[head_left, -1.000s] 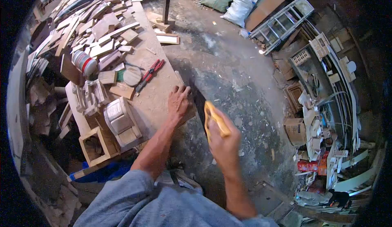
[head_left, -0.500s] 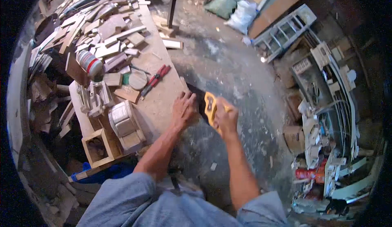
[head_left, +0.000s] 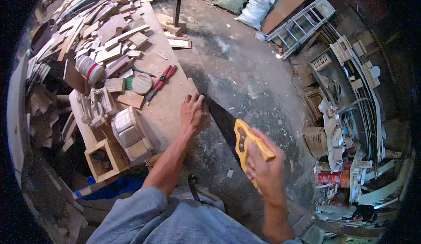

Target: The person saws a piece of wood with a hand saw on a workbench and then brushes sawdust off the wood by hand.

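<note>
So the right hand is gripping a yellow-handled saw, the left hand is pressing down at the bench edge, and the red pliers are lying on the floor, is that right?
Not quite: the red pliers lie on the workbench, not on the floor, as the head view shows. The rest holds: the right hand grips the yellow-handled saw, and the left hand presses down at the bench edge.

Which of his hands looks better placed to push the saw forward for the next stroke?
The right hand, likely. Its fingers are wrapped around the yellow saw handle, with the dark blade running up to the bench edge. The left hand lies flat on the wood there, steadying it.
</note>
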Demonstrator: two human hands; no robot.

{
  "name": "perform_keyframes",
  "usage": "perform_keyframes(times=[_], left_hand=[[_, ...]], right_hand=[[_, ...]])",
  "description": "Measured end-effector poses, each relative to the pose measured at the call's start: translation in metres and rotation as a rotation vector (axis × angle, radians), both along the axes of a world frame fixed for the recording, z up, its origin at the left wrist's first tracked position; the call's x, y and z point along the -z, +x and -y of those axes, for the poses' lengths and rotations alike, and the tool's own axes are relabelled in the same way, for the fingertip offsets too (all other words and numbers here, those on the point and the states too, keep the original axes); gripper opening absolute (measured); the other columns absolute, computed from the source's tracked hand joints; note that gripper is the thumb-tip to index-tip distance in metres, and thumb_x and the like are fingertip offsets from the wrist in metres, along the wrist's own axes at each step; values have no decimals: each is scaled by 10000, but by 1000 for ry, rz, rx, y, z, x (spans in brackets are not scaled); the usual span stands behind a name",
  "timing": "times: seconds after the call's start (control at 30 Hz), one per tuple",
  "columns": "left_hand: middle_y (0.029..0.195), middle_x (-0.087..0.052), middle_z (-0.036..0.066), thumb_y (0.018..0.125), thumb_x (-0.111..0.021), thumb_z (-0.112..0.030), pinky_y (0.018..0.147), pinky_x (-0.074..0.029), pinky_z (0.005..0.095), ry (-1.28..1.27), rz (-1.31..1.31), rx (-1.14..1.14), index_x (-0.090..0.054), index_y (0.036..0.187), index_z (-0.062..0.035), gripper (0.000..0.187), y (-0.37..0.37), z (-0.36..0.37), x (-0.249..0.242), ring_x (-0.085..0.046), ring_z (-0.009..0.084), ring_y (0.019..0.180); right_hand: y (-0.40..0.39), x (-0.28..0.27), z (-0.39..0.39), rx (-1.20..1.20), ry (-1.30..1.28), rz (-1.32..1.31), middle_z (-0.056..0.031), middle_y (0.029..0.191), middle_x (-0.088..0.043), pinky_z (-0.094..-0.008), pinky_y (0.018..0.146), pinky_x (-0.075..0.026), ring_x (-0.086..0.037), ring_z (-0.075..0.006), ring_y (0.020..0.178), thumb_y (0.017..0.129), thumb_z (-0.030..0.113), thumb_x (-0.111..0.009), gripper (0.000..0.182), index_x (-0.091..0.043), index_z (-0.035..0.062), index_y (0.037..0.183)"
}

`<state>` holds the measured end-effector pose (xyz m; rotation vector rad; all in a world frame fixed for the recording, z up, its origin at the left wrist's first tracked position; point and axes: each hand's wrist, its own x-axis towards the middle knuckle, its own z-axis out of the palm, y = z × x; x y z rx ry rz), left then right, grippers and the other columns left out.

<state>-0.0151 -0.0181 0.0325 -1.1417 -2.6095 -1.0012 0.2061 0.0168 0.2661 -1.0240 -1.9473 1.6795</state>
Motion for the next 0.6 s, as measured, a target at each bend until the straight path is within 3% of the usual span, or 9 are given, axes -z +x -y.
perform_keyframes(times=[0.07, 0.1, 0.17, 0.27, 0.33, 0.4, 0.43, 0.5, 0.6], left_hand=[[1063, -609, 80, 831, -635, -185, 826, -465, 429, 65, -18, 6, -636, 1068, -96, 253, -4, -2, 11, -548, 312, 1016], [1064, -609, 81, 827, -633, -182, 830, -464, 426, 80, -37, 12, -636, 1067, -96, 255, -7, -1, 23, -547, 312, 1015], [1067, -609, 83, 819, -630, -175, 836, -463, 422, 116, -80, 35, -636, 1066, -96, 259, -14, -3, 37, -546, 311, 1013], [1064, -620, 75, 773, -646, -183, 856, -461, 413, 98, 2, 6, -638, 1053, -99, 293, -6, -5, 2, -546, 307, 1028], [1056, -623, 72, 758, -655, -187, 857, -463, 414, 67, 2, -17, -639, 1047, -102, 302, -3, 2, 4, -547, 305, 1031], [1046, -625, 71, 748, -664, -189, 853, -465, 419, 41, -42, -14, -640, 1041, -106, 305, -5, -3, 8, -547, 305, 1031], [1046, -625, 71, 746, -665, -189, 853, -465, 421, 24, -21, -11, -640, 1043, -106, 309, -4, -1, 8, -547, 305, 1031], [1044, -624, 71, 740, -666, -189, 855, -466, 426, -3, 16, -53, -641, 1045, -107, 317, -2, -2, 8, -547, 305, 1030], [1045, -621, 65, 751, -666, -185, 848, -473, 427, -3, -23, -81, -640, 1051, -107, 311, -1, -3, 15, -550, 300, 1037]], right_hand=[[-6, -5, -4, 29, -47, 47, -44, 832, -636, -238, 549, -404, -521, -63, 643, 999, 177, -630, 359, -615, -36, 1288], [-12, -3, -9, 23, -34, 80, -79, 944, -681, -272, 682, -474, -597, -114, 783, 989, 172, -636, 352, -630, -51, 1261], [-38, 32, -30, -10, 49, 31, -117, 1061, -730, -307, 835, -540, -675, -168, 936, 976, 170, -645, 340, -653, -67, 1220], [-99, 110, -51, -35, 249, -41, -128, 1087, -739, -312, 888, -528, -679, -183, 977, 968, 176, -646, 327, -677, -70, 1180], [-113, 127, -48, -35, 152, -66, -139, 1100, -739, -327, 886, -532, -676, -187, 1002, 975, 206, -649, 342, -679, -64, 1183], [-92, 134, -56, 2, 74, -73, -109, 1018, -705, -301, 733, -483, -611, -147, 841, 987, 221, -643, 363, -655, -48, 1230], [-76, 142, -58, 19, 38, -108, -74, 933, -672, -270, 576, -434, -548, -107, 666, 995, 227, -639, 379, -634, -34, 1269], [-70, 159, -60, -21, 141, -169, -45, 856, -643, -238, 430, -389, -493, -61, 506, 1006, 232, -629, 400, -609, -25, 1312], [-76, 158, -44, -80, 380, -190, -71, 949, -668, -230, 529, -442, -552, -62, 634, 1013, 222, -617, 401, -605, -46, 1312]])
